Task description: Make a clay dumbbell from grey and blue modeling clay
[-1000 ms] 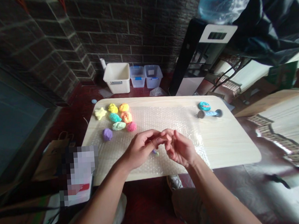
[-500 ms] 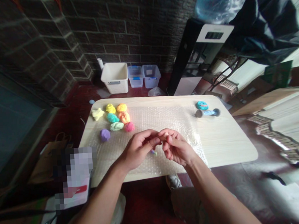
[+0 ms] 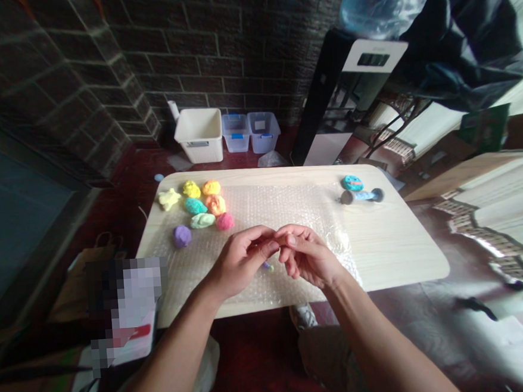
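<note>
The left hand (image 3: 240, 263) and right hand (image 3: 308, 256) meet above the middle of the bubble wrap (image 3: 266, 204), their grips closed and fingertips pressed together; the fingers hide whatever lies between them, so I cannot tell whether a bit of clay is clamped there. Just below the hands, a tiny blue-and-yellow clay scrap (image 3: 267, 266) rests on the wrap. Farther left, eight pieces of soft foam clay sit apart from the hands in a loose cluster: a yellow star (image 3: 168, 198), a yellow lump (image 3: 191, 189), an orange lump (image 3: 211, 187), a peach-orange lump (image 3: 216, 204), a teal lump (image 3: 195, 205), a mint-green lump (image 3: 202, 220), a pink ball (image 3: 224, 221) and a purple ball (image 3: 182, 236). So far, the star is the only piece with a clear shape, while the others remain rough lumps or balls. Well to the right, on the bare tabletop (image 3: 394, 243), a flattened teal-blue clay disc (image 3: 352, 183) lies just beside a small blue roller with dark ends (image 3: 362, 196). The disc shows marks on its face, but they are too small to make out.
</note>
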A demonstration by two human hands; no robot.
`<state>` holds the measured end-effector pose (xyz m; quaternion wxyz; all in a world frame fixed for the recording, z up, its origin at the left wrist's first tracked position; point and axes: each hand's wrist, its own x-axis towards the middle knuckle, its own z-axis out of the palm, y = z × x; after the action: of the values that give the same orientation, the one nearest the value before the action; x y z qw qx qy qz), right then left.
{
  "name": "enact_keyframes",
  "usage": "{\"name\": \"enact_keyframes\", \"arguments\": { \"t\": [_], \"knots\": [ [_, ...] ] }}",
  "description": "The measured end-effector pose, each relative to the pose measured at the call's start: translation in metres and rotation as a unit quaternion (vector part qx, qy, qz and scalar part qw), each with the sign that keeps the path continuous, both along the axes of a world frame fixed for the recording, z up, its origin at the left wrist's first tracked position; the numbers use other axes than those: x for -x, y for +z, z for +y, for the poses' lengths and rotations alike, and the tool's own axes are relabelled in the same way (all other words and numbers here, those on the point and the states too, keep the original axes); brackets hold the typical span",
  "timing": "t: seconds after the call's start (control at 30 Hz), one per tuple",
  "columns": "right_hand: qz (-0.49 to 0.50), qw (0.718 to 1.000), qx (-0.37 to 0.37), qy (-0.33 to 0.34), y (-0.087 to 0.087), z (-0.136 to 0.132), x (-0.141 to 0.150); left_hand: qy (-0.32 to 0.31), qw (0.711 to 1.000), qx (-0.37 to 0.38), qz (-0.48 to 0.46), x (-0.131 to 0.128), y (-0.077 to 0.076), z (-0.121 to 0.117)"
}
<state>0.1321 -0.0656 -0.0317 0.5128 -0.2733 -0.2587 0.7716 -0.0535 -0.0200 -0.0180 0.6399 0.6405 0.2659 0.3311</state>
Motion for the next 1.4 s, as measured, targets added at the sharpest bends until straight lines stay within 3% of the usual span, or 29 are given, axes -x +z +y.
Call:
{"name": "enact_keyframes", "arguments": {
  "t": [0.37,0.87,1.4],
  "knots": [
    [-0.001,1.0,-0.01,-0.009,-0.0043,0.0,0.0009,-0.006,1.0,-0.022,0.021,-0.0008,0.0019,-0.0002],
    [0.014,1.0,0.008,0.0,-0.0012,0.001,0.0013,-0.055,0.994,0.056,-0.079,-0.0055,0.0066,-0.0033],
    [-0.016,0.999,-0.012,-0.032,-0.0015,0.0011,0.0062,0.007,0.999,0.036,-0.037,-0.0037,-0.0006,0.0003]
  ]
}}
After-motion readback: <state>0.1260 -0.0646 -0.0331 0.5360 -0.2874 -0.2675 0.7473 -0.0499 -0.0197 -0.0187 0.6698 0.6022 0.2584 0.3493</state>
